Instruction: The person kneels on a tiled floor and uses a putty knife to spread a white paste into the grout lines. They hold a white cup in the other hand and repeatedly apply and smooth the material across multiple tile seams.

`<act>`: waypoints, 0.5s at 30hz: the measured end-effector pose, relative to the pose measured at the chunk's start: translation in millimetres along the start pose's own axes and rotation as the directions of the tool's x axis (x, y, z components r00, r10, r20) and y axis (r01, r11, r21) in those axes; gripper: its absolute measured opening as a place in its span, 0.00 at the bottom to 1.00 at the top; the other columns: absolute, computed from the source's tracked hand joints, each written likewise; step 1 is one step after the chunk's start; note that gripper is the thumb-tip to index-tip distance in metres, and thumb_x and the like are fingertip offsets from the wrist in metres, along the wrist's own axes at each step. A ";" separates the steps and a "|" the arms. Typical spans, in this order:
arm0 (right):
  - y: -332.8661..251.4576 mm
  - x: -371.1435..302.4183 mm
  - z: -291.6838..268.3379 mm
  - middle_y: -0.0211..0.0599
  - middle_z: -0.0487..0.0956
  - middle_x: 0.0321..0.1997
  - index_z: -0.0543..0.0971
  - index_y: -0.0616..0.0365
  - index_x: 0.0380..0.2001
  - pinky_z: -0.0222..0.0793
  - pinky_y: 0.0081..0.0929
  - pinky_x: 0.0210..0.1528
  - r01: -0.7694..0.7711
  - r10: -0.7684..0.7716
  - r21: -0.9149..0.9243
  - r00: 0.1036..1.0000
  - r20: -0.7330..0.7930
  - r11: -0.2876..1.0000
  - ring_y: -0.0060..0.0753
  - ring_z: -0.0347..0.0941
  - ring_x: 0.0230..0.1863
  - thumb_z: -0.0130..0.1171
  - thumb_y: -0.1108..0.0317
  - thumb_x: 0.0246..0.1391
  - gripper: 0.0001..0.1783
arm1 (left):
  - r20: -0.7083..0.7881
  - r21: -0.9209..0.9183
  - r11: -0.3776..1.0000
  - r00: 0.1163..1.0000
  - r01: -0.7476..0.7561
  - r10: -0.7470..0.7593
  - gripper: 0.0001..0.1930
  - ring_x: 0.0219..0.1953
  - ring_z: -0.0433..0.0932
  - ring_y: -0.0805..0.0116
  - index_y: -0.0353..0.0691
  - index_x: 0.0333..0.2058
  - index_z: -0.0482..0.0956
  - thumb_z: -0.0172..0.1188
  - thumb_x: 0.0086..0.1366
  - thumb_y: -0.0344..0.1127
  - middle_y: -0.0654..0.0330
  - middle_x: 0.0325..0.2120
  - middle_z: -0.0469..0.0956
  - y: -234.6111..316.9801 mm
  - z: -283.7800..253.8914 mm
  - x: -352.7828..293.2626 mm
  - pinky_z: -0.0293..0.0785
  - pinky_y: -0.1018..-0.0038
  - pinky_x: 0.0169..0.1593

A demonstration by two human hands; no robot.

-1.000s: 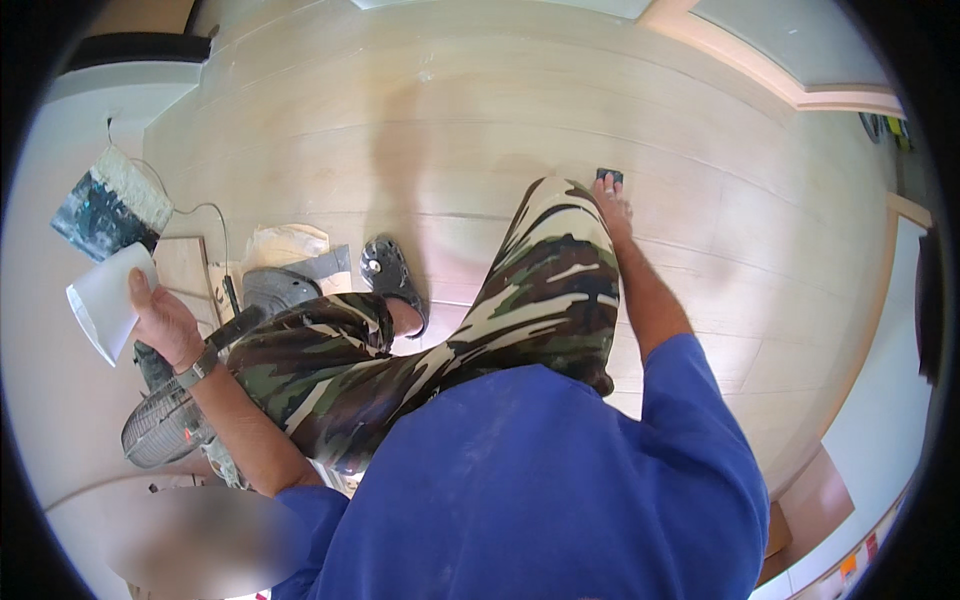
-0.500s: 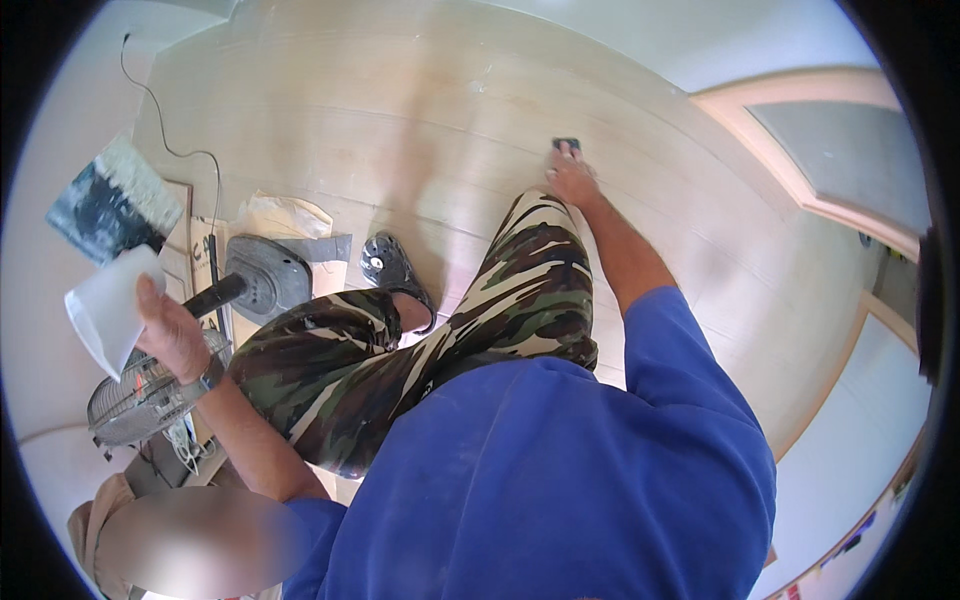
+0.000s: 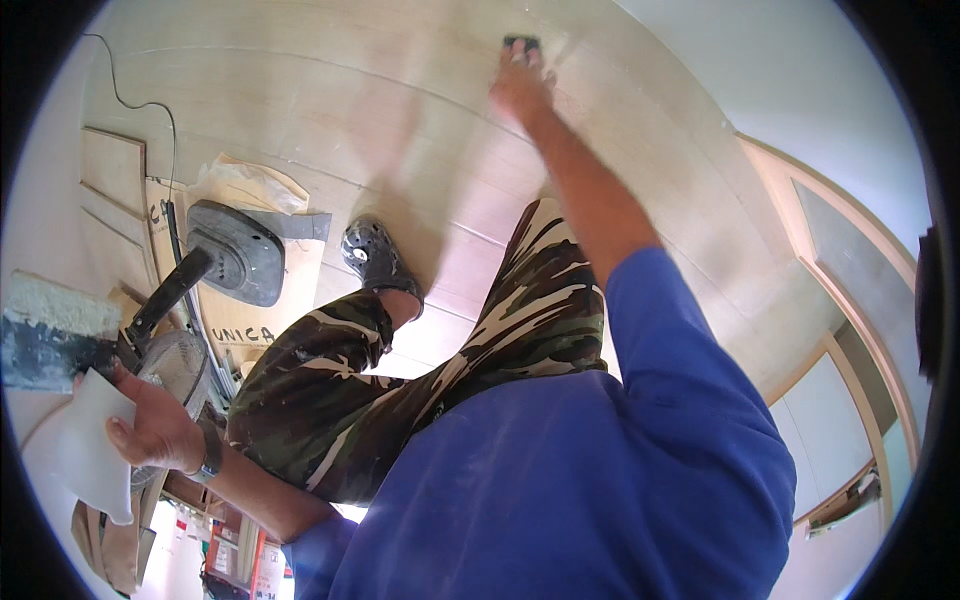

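My right arm reaches far forward, and my right hand [image 3: 523, 88] is closed on a small dark block [image 3: 521, 43], holding it against the pale plank-patterned surface. Its exact kind is too small to make out. At the left, my left hand [image 3: 160, 425] grips a white flared piece [image 3: 95, 440], like a curved sheet or cup. Beside those fingers juts a flat rectangular blade [image 3: 50, 325], smeared with pale paste and dark patches; its handle end is hidden near the hand, which seems to hold it too.
A pedestal fan with a black base [image 3: 238, 252] and wire cage [image 3: 172, 365] stands by my left leg. Cardboard [image 3: 255, 325] lies under the base. A cable [image 3: 145, 103] runs along the left. A wooden-framed panel [image 3: 850, 240] borders the right. My foot wears a dark clog [image 3: 370, 250].
My right hand has slid farther forward and slightly left with the dark block. My left hand has dropped nearer to me, and the blade has turned and moved down with it. The view has shifted.
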State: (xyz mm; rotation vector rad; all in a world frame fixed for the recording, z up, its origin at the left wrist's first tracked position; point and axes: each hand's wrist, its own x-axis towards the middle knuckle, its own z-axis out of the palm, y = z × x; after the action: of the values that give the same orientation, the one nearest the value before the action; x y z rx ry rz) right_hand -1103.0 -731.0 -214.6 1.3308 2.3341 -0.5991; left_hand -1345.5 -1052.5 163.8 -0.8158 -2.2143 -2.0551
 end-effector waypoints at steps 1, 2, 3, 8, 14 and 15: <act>-12.7 -12.2 11.7 0.32 0.40 0.71 0.48 0.52 0.64 0.39 0.62 0.63 0.021 -0.020 -0.047 1.000 0.010 0.999 0.43 0.36 0.70 0.38 0.61 0.56 0.33 | 0.011 0.009 1.000 1.000 -0.003 0.003 0.25 0.49 0.68 0.57 0.34 0.46 0.70 0.57 0.49 0.38 0.53 0.44 0.71 7.1 -1.2 1.3 0.58 0.60 0.58; -22.2 -33.5 16.5 0.33 0.40 0.71 0.48 0.52 0.64 0.39 0.62 0.63 0.118 -0.116 -0.028 0.991 0.070 0.993 0.44 0.36 0.70 0.39 0.61 0.56 0.33 | 0.013 0.007 1.000 1.000 -0.008 0.008 0.25 0.49 0.68 0.57 0.34 0.46 0.70 0.57 0.48 0.38 0.53 0.44 0.72 7.0 -3.4 0.2 0.57 0.60 0.58; -30.1 -52.0 21.2 0.33 0.40 0.71 0.48 0.52 0.64 0.39 0.62 0.63 0.218 -0.217 0.007 0.967 0.136 0.976 0.44 0.36 0.70 0.39 0.60 0.56 0.33 | 0.022 -0.014 1.000 1.000 -0.022 0.022 0.25 0.49 0.68 0.57 0.34 0.46 0.69 0.57 0.48 0.38 0.53 0.45 0.71 10.2 -7.5 0.1 0.57 0.60 0.59; 7.6 25.1 -13.3 0.35 0.39 0.71 0.46 0.52 0.65 0.40 0.60 0.63 0.026 -0.026 -0.001 0.999 -0.035 1.000 0.45 0.35 0.70 0.39 0.58 0.57 0.34 | -0.004 0.065 0.998 1.000 -0.027 0.027 0.26 0.51 0.67 0.57 0.34 0.47 0.68 0.57 0.48 0.38 0.53 0.46 0.70 -1.5 -16.8 1.6 0.58 0.61 0.59; -2.9 -28.0 20.9 0.39 0.47 0.69 0.52 0.54 0.63 0.52 0.58 0.58 0.179 -0.185 -0.125 0.982 -0.043 0.976 0.48 0.46 0.67 0.42 0.56 0.55 0.33 | -0.024 0.095 0.995 1.000 -0.002 0.004 0.24 0.50 0.67 0.57 0.35 0.47 0.68 0.58 0.50 0.36 0.52 0.46 0.70 -2.0 -26.5 3.2 0.61 0.62 0.56; 1.4 -21.3 17.8 0.40 0.49 0.67 0.53 0.54 0.62 0.54 0.57 0.57 0.122 -0.128 -0.093 0.990 -0.063 0.988 0.48 0.48 0.65 0.44 0.56 0.54 0.34 | -0.034 0.063 0.998 0.999 0.005 -0.003 0.24 0.50 0.67 0.57 0.35 0.47 0.68 0.58 0.51 0.36 0.52 0.46 0.70 -3.4 -27.5 6.7 0.62 0.62 0.56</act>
State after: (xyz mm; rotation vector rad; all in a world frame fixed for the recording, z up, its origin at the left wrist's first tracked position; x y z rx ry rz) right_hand -1089.6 -754.9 -218.5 1.1901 2.4838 -0.4875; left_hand -1361.7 -1075.7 166.8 -0.7657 -2.2517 -1.9744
